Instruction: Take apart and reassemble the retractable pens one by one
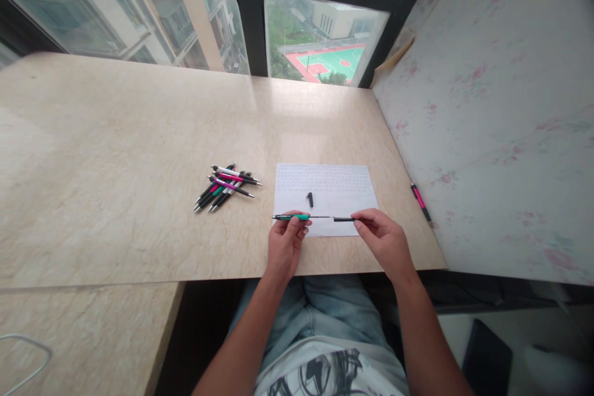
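My left hand (288,240) is closed round the green grip half of a pen (292,217), held level over the near edge of a written sheet of paper (325,189). My right hand (381,236) pinches the black barrel half (343,219), and a thin refill bridges the two halves. A small black pen part (310,199) lies on the paper just beyond my hands.
A pile of several pens (226,187) lies left of the paper on the beige marble-look table (116,154). A pink pen (421,201) rests at the table's right edge against a wall panel. Windows run behind the table. A white cable lies at lower left.
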Motion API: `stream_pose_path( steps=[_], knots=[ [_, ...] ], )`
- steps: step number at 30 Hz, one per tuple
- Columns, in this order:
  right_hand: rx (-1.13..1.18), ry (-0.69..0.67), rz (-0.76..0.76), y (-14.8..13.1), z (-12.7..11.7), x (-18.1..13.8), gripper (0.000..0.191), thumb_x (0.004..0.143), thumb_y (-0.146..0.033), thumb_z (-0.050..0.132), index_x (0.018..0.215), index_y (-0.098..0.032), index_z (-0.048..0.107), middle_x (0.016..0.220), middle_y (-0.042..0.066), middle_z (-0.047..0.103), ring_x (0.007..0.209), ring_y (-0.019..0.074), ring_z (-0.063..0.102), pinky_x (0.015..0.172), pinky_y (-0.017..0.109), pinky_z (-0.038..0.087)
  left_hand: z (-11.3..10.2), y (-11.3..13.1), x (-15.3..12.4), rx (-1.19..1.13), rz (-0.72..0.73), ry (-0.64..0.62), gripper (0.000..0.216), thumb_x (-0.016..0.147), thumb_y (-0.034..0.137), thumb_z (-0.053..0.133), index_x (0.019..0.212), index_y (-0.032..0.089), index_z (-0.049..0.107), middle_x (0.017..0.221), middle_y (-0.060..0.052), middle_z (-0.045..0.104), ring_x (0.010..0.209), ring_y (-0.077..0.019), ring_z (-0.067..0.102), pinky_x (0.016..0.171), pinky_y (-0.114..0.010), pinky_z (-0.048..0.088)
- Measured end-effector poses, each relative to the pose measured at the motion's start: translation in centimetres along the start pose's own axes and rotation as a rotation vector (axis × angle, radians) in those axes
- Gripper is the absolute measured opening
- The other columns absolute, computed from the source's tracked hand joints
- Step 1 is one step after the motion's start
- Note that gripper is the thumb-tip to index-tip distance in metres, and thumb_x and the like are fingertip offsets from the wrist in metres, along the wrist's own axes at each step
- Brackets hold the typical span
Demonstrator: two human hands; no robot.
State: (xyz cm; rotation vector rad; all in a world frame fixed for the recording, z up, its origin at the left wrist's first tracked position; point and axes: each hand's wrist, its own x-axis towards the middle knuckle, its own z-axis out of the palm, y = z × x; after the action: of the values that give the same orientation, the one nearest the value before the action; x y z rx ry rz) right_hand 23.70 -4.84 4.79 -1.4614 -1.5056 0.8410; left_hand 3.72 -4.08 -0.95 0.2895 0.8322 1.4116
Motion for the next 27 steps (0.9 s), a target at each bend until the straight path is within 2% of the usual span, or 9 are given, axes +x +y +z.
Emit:
stream_pose_path(
  steps=[9,15,27],
  knots=[
    [0.028,0.042,0.024,-0.1,0.2,-0.3,0.011,0.085,-0.027,0.062,0.092,-0.022,0.069,0.089,0.004,0.066,0.083,0.0178,0.062,0.073,0.030,0.052,0.0,0.0,0.0,0.002,-0.001,0.000,0.022,0.076,0.030,0.076,0.092,0.016,0.069,0.089,-0.005,0.072,0.073,-0.0116,0.067,0.063,-0.020,0.048],
    [0.050,-0.005,0.057,-0.2,1.6,-0.3,0.013,0.086,-0.028,0.061,0.095,-0.022,0.068,0.089,0.005,0.067,0.082,0.0186,0.063,0.071,0.031,0.052,0.0,0.0,0.0,0.023,0.003,-0.013,0.021,0.075,0.031,0.076,0.090,0.016,0.070,0.089,-0.006,0.072,0.073,-0.0114,0.067,0.064,-0.021,0.048],
    [0.035,-0.023,-0.019,-1.3,4.4,0.1,0.012,0.085,-0.025,0.060,0.093,-0.021,0.068,0.089,0.005,0.068,0.079,0.0179,0.065,0.070,0.030,0.055,0.1,0.0,0.0,0.038,0.005,-0.038,0.019,0.076,0.030,0.075,0.089,0.017,0.070,0.089,-0.005,0.072,0.073,-0.0115,0.066,0.065,-0.022,0.047]
  ],
)
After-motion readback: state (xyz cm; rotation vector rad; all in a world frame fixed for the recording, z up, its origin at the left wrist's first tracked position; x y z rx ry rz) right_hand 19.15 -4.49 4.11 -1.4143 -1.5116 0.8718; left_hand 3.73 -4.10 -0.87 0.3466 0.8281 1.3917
